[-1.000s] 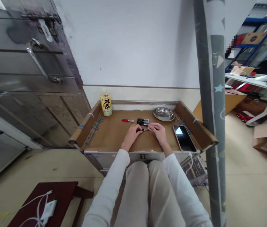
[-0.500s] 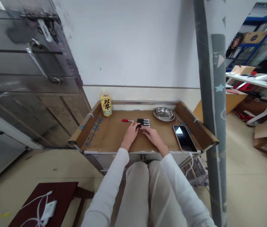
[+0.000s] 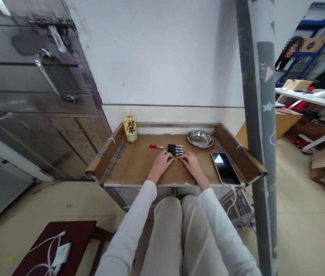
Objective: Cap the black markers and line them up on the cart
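Brown cardboard (image 3: 133, 163) is folded up along both side edges of the tabletop (image 3: 135, 185), well apart from the left hand (image 3: 160, 165) and right hand (image 3: 192, 165). Slim, cylindrical black markers (image 3: 175, 149) are lined up side by side, centrally, just beyond the curled fingers (image 3: 168, 156); whether anything is gripped by either hand cannot be told.

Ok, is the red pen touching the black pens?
Apart. The head view shows brown cardboard between the red pen and the row of black pens.
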Tool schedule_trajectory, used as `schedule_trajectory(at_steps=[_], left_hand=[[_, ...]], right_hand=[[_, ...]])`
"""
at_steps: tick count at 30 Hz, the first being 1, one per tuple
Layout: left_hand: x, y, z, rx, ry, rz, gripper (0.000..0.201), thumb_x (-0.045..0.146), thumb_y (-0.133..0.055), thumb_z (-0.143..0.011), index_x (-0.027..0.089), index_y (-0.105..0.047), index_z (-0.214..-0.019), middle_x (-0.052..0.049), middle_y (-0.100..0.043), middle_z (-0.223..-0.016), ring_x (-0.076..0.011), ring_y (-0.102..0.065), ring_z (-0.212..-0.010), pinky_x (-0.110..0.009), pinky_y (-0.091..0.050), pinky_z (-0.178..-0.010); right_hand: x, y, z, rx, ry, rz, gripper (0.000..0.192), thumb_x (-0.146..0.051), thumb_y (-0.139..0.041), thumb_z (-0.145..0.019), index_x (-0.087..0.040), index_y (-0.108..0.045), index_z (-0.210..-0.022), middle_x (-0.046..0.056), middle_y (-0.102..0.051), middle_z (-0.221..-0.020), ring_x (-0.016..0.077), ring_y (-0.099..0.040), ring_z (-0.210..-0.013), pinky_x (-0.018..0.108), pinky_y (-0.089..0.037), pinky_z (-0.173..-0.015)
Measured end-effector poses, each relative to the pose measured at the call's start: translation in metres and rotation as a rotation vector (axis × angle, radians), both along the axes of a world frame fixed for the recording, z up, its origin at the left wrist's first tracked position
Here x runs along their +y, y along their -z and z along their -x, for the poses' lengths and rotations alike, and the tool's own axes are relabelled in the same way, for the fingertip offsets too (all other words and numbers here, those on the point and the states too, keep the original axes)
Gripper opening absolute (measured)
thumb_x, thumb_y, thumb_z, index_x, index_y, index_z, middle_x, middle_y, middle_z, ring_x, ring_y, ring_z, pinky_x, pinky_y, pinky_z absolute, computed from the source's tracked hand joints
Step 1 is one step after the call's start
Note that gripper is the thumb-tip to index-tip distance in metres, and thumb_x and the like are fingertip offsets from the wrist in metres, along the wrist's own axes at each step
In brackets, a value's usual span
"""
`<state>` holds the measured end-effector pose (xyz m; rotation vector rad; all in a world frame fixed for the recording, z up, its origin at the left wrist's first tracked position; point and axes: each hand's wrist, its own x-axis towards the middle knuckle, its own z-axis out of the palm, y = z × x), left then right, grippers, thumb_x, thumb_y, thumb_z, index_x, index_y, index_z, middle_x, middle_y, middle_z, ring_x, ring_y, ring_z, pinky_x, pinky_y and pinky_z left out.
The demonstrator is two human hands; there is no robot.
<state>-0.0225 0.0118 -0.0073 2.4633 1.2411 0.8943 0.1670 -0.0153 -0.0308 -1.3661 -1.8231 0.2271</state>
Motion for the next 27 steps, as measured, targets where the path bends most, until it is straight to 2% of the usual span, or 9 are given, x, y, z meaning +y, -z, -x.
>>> schedule_trajectory(at_steps=[6, 14, 20, 22, 24, 27], left_hand=[[0.009, 0.001, -0.002, -0.087, -0.076, 0.064, 0.009, 0.013, -0.058, -0.087, 0.019, -0.059, -0.094, -0.004, -0.058, -0.095, -0.0172, -0.059, -0.085, -0.032, -0.049, -0.084], [0.01, -0.002, -0.004, -0.059, -0.103, 0.071, 0.002, 0.016, -0.059, -0.088, 0.019, -0.059, -0.087, -0.004, -0.058, -0.092, -0.0167, -0.058, -0.08, -0.031, -0.048, -0.08], [0.007, -0.003, -0.005, -0.055, -0.132, 0.034, 0.007, 0.018, -0.054, -0.091, 0.019, -0.061, -0.093, -0.005, -0.06, -0.098, -0.0168, -0.06, -0.085, -0.03, -0.048, -0.084], [0.008, -0.005, -0.003, -0.057, -0.206, -0.015, 0.012, 0.019, -0.049, -0.093, 0.018, -0.061, -0.095, -0.007, -0.06, -0.1, -0.018, -0.06, -0.089, -0.031, -0.047, -0.087], [0.013, -0.008, 0.0, -0.035, -0.334, -0.081, 0.018, 0.017, -0.045, -0.094, 0.017, -0.062, -0.101, -0.01, -0.061, -0.104, -0.0215, -0.059, -0.097, -0.035, -0.046, -0.091], [0.025, -0.01, 0.011, 0.014, -0.474, -0.149, 0.029, 0.012, -0.046, -0.091, 0.017, -0.058, -0.116, -0.014, -0.057, -0.125, -0.0278, -0.052, -0.116, -0.041, -0.041, -0.098]], right_hand=[[0.01, 0.001, 0.007, 0.044, -0.001, -0.046, 0.025, -0.008, -0.047, -0.086, -0.021, -0.065, -0.097, 0.007, -0.061, -0.098, 0.0211, -0.058, -0.093, 0.036, -0.047, -0.09], [0.022, 0.001, 0.01, 0.02, 0.076, -0.048, 0.024, -0.009, -0.045, -0.085, -0.02, -0.063, -0.096, 0.009, -0.059, -0.099, 0.0224, -0.058, -0.09, 0.038, -0.048, -0.089], [0.021, 0.001, 0.01, 0.146, 0.082, -0.065, 0.02, -0.013, -0.047, -0.083, -0.019, -0.063, -0.095, 0.01, -0.061, -0.097, 0.0219, -0.059, -0.087, 0.038, -0.05, -0.086], [0.018, 0.0, 0.009, 0.192, 0.095, -0.07, 0.019, -0.015, -0.048, -0.084, -0.019, -0.063, -0.094, 0.009, -0.062, -0.095, 0.0212, -0.06, -0.085, 0.037, -0.051, -0.083], [0.015, -0.002, 0.008, 0.222, 0.112, -0.075, 0.017, -0.018, -0.047, -0.086, -0.018, -0.063, -0.093, 0.009, -0.063, -0.094, 0.0208, -0.06, -0.085, 0.036, -0.05, -0.082], [0.01, -0.006, 0.009, 0.255, 0.133, -0.073, 0.018, -0.026, -0.047, -0.089, -0.018, -0.064, -0.092, 0.01, -0.065, -0.092, 0.0208, -0.06, -0.084, 0.036, -0.05, -0.08]])
